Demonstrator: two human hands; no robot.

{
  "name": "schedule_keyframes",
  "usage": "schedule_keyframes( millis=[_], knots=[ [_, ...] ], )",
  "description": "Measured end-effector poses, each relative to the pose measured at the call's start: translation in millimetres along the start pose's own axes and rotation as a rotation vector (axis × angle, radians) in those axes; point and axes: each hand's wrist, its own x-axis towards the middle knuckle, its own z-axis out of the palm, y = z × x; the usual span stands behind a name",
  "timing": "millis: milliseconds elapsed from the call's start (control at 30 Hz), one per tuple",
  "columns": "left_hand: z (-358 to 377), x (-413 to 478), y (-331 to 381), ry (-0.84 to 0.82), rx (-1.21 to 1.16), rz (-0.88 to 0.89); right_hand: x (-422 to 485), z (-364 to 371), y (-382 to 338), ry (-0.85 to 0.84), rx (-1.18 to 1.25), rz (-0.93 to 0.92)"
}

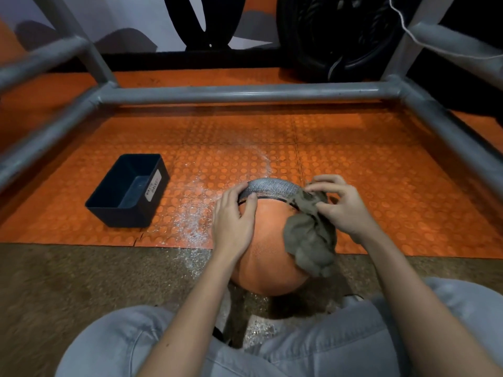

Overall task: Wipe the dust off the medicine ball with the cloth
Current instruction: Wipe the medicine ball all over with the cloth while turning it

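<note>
An orange medicine ball (268, 246) with a dusty grey-black far section sits on the floor between my knees. My left hand (234, 216) lies on its upper left side, fingers spread over the surface and reaching the grey band. My right hand (340, 205) pinches a bunched olive-grey cloth (310, 235) against the ball's upper right, at the edge of the grey band. The cloth hangs down over the ball's right side.
An open, empty dark blue bin (128, 190) stands on the orange studded mat (353, 159) to the left. White dust (190, 213) is scattered on the mat beside the ball. A grey metal tube frame (245, 92) surrounds the area. Black tyres (340, 36) stand behind it.
</note>
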Motion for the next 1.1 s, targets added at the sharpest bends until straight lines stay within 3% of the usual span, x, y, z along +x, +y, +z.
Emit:
schedule_keyframes(
  millis=[100, 200, 267, 400, 467, 533, 600, 700, 767, 867, 933, 1000, 1100],
  knots=[
    [-2.1, 3.0, -1.0, -0.019, 0.008, -0.018, -1.3, 6.4, 8.1, 0.179, -0.070, 0.036],
    [-0.9, 2.7, -0.4, 0.004, 0.022, -0.060, -6.8, 26.0, -1.5, 0.120, 0.010, 0.112],
    [0.6, 4.4, 1.1, 0.020, 0.041, -0.074, -20.4, 41.9, -9.9, 0.109, -0.116, 0.078],
    [-0.2, 7.3, -3.5, 0.021, 0.030, -0.059, -47.7, 60.2, -23.9, 0.208, -0.365, -0.289],
    [-1.5, 6.3, -6.1, 0.005, 0.021, -0.019, -53.1, 66.8, -30.0, 0.161, -0.421, -0.523],
    [-1.8, 4.5, -5.6, -0.011, 0.007, 0.023, -43.6, 61.5, -30.7, 0.090, -0.406, -0.586],
    [-1.5, 5.8, -5.0, -0.020, 0.011, 0.036, -22.0, 49.8, -19.8, 0.085, -0.307, -0.419],
    [-2.1, 5.1, -1.7, -0.044, 0.041, 0.049, 8.3, 24.5, 7.0, 0.117, -0.063, 0.020],
    [-5.9, 6.2, -1.3, -0.069, 0.040, 0.056, 1.9, 25.6, 8.7, 0.169, -0.122, 0.072],
    [-11.8, 15.4, -1.3, -0.110, 0.044, 0.057, -27.4, 39.9, -11.1, 0.246, -0.270, -0.191],
    [-16.3, 26.1, 0.2, -0.105, 0.205, 0.012, -43.0, 50.7, -20.4, 0.201, -0.307, -0.335],
    [-18.8, 35.5, 8.6, -0.085, 0.371, -0.067, -54.6, 58.1, -25.5, 0.189, -0.334, -0.414],
    [-5.8, 36.2, 25.7, -0.114, 0.357, -0.192, -66.4, 62.2, -21.8, 0.253, -0.334, -0.481]
  ],
)
